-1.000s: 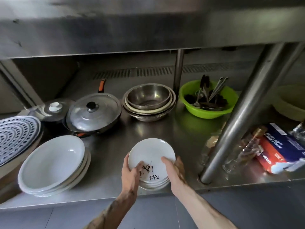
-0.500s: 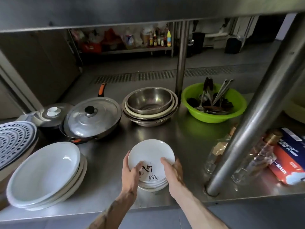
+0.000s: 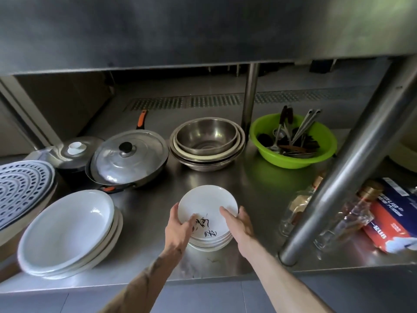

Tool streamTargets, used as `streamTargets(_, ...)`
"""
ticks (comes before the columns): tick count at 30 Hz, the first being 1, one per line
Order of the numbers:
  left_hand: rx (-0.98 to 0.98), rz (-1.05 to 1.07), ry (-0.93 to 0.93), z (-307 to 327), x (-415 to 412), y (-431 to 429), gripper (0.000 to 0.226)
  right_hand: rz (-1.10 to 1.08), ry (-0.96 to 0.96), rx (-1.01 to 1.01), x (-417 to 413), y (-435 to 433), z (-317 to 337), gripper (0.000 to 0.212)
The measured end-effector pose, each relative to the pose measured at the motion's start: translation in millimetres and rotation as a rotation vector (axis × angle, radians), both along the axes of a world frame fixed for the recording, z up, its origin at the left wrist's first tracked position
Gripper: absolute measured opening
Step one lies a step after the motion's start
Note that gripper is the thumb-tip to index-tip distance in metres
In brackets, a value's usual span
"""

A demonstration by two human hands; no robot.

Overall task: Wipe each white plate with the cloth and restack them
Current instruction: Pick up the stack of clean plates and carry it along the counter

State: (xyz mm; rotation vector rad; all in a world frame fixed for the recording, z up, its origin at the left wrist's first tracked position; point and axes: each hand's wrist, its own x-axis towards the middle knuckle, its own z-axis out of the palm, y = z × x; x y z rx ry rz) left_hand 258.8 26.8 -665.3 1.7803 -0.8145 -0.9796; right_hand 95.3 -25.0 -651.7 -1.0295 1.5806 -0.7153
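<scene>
A stack of small white plates (image 3: 206, 204) with black brush writing on the top one sits near the front edge of a steel shelf (image 3: 255, 184). My left hand (image 3: 179, 224) grips the stack's left side, thumb over the top plate's rim. My right hand (image 3: 239, 224) grips the right side, thumb lying on the top plate. A second stack of larger white plates (image 3: 65, 229) leans at the left front of the shelf. No cloth is in view.
Behind the plates stand a lidded pan (image 3: 127, 157), nested steel bowls (image 3: 206, 141) and a green bowl of utensils (image 3: 293, 141). A perforated tray (image 3: 21, 188) lies far left. A slanted steel leg (image 3: 352, 159), glass bottles (image 3: 295, 211) and a box (image 3: 392, 213) crowd the right.
Both hands keep the same hold on the small plate stack. The camera has tilted down, so the upper shelf front now fills the top of the view.
</scene>
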Motion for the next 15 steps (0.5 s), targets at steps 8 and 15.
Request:
streamTargets(8,0.086,-0.344,-0.472,76.1,12.6,22.4,0.073,0.395,0.413,-0.141,-3.1,15.2,82.5,0.072)
streamTargets(15,0.287,-0.535,-0.678,197.4,6.7,59.3,0.048,0.635,0.502,0.069,-11.4,52.0,190.4,0.045)
